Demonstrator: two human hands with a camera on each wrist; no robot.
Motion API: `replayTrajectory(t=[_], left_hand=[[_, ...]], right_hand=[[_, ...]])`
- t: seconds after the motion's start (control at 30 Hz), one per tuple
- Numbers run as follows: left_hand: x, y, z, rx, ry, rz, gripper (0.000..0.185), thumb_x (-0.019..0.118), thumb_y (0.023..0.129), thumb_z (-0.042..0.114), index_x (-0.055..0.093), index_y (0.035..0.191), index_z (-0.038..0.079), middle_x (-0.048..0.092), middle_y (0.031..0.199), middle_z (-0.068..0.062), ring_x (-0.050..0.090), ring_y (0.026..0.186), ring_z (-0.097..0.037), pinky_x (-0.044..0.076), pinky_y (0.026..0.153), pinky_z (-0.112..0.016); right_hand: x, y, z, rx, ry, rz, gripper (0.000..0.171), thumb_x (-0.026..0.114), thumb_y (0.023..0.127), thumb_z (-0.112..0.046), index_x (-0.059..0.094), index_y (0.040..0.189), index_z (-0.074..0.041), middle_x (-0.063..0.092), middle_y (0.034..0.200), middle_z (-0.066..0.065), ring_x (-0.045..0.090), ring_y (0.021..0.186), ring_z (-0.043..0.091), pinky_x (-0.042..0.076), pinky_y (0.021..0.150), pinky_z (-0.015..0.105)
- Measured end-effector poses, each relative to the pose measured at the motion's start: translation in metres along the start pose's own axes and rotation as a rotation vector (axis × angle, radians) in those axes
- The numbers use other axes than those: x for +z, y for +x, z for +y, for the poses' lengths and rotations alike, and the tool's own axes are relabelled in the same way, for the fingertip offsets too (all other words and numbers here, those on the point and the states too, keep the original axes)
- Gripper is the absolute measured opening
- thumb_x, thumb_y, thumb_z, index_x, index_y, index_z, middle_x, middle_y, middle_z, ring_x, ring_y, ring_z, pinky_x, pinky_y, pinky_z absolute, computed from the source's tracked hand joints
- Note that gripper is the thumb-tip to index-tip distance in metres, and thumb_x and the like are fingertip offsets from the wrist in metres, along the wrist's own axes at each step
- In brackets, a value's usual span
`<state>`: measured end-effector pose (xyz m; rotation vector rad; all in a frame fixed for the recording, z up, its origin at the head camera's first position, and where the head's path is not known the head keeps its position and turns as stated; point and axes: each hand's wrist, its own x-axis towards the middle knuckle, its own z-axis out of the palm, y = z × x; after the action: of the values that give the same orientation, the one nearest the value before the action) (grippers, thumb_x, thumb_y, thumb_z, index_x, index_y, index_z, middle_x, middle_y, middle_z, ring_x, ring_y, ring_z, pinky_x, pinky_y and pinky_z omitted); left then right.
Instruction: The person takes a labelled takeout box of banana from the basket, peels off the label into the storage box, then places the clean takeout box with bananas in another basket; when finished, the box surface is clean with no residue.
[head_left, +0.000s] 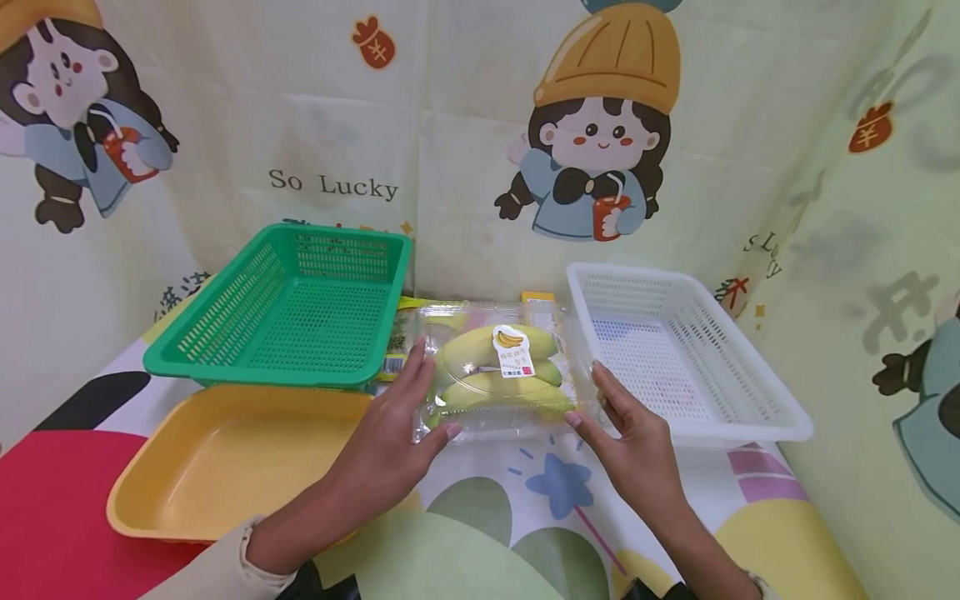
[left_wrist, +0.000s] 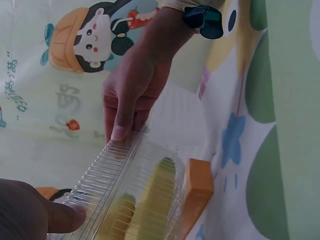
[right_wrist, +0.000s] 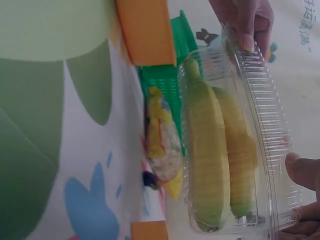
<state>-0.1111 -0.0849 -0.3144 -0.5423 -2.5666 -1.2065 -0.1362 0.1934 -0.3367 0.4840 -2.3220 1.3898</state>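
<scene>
A clear plastic clamshell box (head_left: 442,425) of bananas (head_left: 487,388) is held between both hands over the table. A white sticker (head_left: 514,360) with a banana picture is on its lid. My left hand (head_left: 382,442) grips the left end, thumb along the near edge. At the opposite end, my right hand (head_left: 637,446) pinches the near corner between thumb and fingers. The right wrist view shows the yellow-green bananas (right_wrist: 209,155) through the ribbed side, with the box raised above the tabletop. In the left wrist view, the right thumb presses on the lid's rim.
A green basket (head_left: 375,367) stands at the back left, behind a yellow-orange basin (head_left: 225,467). On the right is a white basket (head_left: 742,429). Partly hidden behind the box are a yellow packet (right_wrist: 162,142) and a small orange box (left_wrist: 198,177). A printed cloth (head_left: 465,167) backs the table.
</scene>
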Motion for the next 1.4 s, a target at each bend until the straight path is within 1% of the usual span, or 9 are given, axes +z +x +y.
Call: replayTrajectory(t=[0.17,0.37,0.57,0.63,0.83,0.97,1.17,1.3,1.4], left_hand=[[0.000,-0.011,-0.011,-0.024,0.004,-0.010,0.077,0.075,0.086,0.011,0.031,0.145,-0.010,0.013,0.160,-0.016,0.021,0.142,-0.036,0.032,0.107,-0.052],[0.000,-0.022,-0.022,-0.059,-0.005,-0.027,0.078,0.076,0.085,0.011,0.031,0.146,-0.009,0.015,0.160,-0.015,0.026,0.140,-0.038,0.037,0.103,-0.051],[0.000,-0.027,-0.029,-0.051,-0.030,-0.011,0.079,0.078,0.083,0.008,0.032,0.145,-0.011,0.019,0.159,-0.014,0.030,0.138,-0.038,0.037,0.102,-0.051],[0.000,-0.029,-0.031,-0.053,-0.031,-0.015,0.080,0.078,0.083,0.008,0.032,0.145,-0.011,0.019,0.159,-0.015,0.030,0.138,-0.038,0.037,0.103,-0.052],[0.001,-0.035,-0.037,-0.101,-0.018,-0.050,0.080,0.077,0.084,0.011,0.031,0.146,-0.009,0.018,0.159,-0.015,0.028,0.139,-0.038,0.037,0.103,-0.052],[0.004,-0.037,-0.039,-0.113,-0.051,-0.054,0.080,0.078,0.083,0.011,0.032,0.146,-0.009,0.017,0.160,-0.014,0.026,0.140,-0.037,0.035,0.104,-0.051],[0.008,-0.039,-0.040,-0.107,-0.082,-0.046,0.079,0.079,0.082,0.011,0.034,0.144,-0.010,0.019,0.159,-0.014,0.027,0.140,-0.036,0.035,0.104,-0.049],[0.011,-0.038,-0.039,-0.127,-0.097,-0.074,0.079,0.078,0.083,0.010,0.032,0.145,-0.009,0.016,0.160,-0.013,0.024,0.141,-0.036,0.034,0.105,-0.049],[0.012,-0.038,-0.038,-0.145,-0.082,-0.102,0.080,0.077,0.084,0.009,0.030,0.146,-0.009,0.014,0.160,-0.013,0.023,0.141,-0.036,0.032,0.106,-0.049]], right_hand=[[0.008,-0.007,0.006,0.002,0.042,-0.036,0.063,0.074,0.083,0.001,0.046,0.139,0.007,0.044,0.144,0.017,0.044,0.129,0.024,0.043,0.092,0.025],[0.014,-0.016,0.013,0.042,0.042,-0.089,0.060,0.073,0.085,-0.001,0.046,0.138,0.009,0.044,0.144,0.016,0.047,0.126,0.025,0.046,0.090,0.024],[0.016,-0.021,0.017,0.079,0.056,-0.133,0.057,0.071,0.087,-0.002,0.047,0.138,0.007,0.045,0.145,0.013,0.047,0.125,0.023,0.046,0.091,0.023],[0.016,-0.022,0.017,0.083,0.070,-0.144,0.056,0.070,0.088,-0.003,0.048,0.138,0.008,0.045,0.144,0.014,0.047,0.125,0.024,0.045,0.091,0.023],[0.017,-0.025,0.017,0.065,0.101,-0.169,0.053,0.069,0.089,-0.002,0.048,0.136,0.011,0.046,0.143,0.018,0.047,0.126,0.025,0.043,0.094,0.024],[0.015,-0.027,0.015,0.069,0.092,-0.172,0.052,0.069,0.089,-0.001,0.048,0.136,0.010,0.046,0.143,0.017,0.046,0.126,0.025,0.043,0.094,0.023],[0.012,-0.032,0.014,0.072,0.083,-0.169,0.051,0.069,0.088,0.001,0.050,0.135,0.011,0.047,0.142,0.018,0.047,0.125,0.024,0.044,0.093,0.022],[0.010,-0.033,0.016,0.051,0.075,-0.161,0.050,0.067,0.088,0.004,0.050,0.134,0.011,0.047,0.141,0.019,0.049,0.123,0.021,0.044,0.092,0.023],[0.010,-0.035,0.018,0.055,0.082,-0.164,0.050,0.067,0.089,0.004,0.050,0.135,0.011,0.047,0.142,0.018,0.049,0.122,0.020,0.044,0.092,0.023]])
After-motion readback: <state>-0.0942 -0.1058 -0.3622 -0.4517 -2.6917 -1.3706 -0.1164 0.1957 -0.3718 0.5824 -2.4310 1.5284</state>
